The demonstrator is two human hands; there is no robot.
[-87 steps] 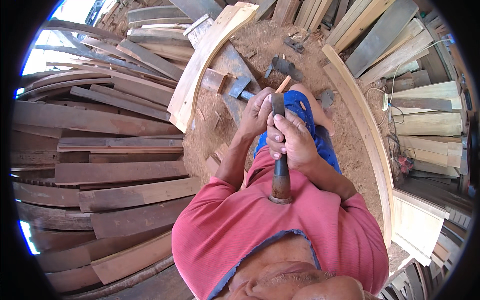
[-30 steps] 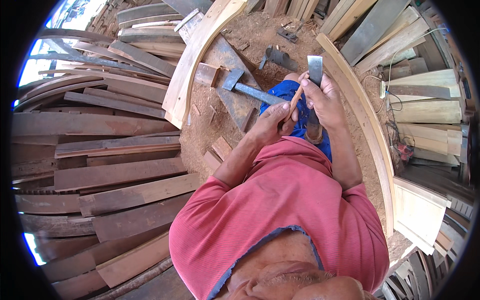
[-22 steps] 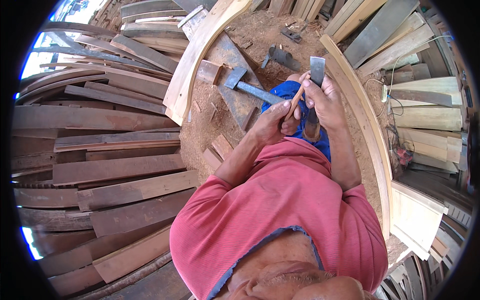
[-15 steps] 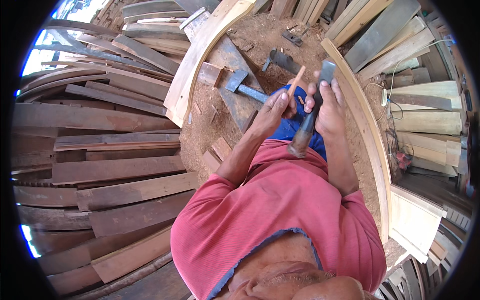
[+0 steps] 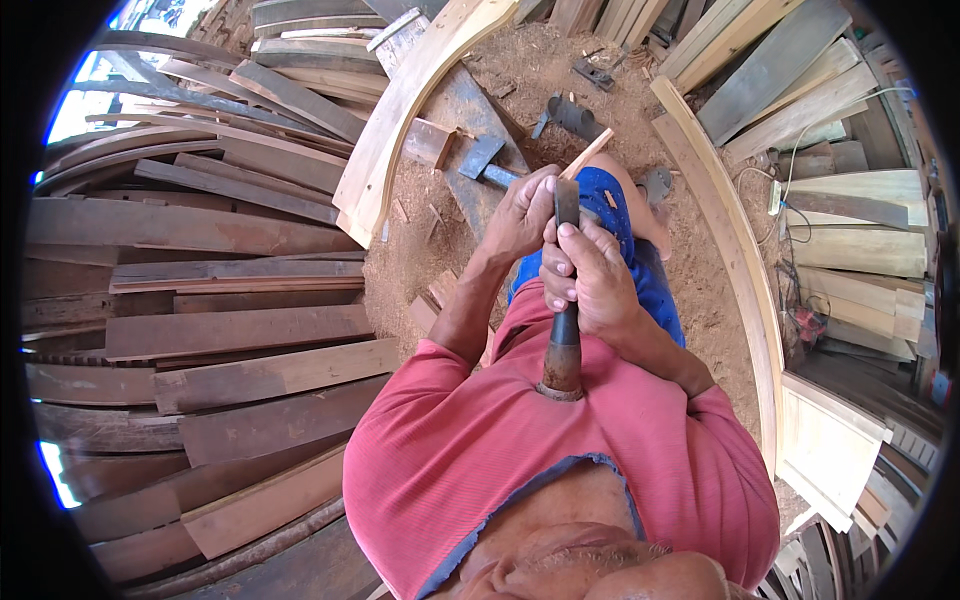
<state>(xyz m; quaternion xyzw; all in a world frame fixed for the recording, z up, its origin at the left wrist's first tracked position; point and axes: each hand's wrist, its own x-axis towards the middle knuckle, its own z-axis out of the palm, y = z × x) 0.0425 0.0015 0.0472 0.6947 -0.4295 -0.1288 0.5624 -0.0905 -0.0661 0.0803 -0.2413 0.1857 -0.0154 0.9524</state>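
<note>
"Steel has just come back to wood: a moment ago my hands were apart, the chisel tilted."

"From the left, then?"

"A hammer-like tool (image 5: pixel 482 158) sits beyond my left hand (image 5: pixel 522 215). That hand pinches the thin stick (image 5: pixel 588 152), whose far end pokes out past the blade. Next comes the chisel (image 5: pixel 564 325), now nearly straight, its butt against my pink shirt (image 5: pixel 540 440)."

"Meaning what?"

"I'd judge I'm back to shaving the stick, not looking it over. Whether the edge bites, I can't tell; it's hidden."

"Your right?"

"My right hand (image 5: pixel 597 270) is wrapped round the chisel, thumb along the blade, just beside the left. Both elbows are bent, forearms slanting inward to meet before my belly."
</note>
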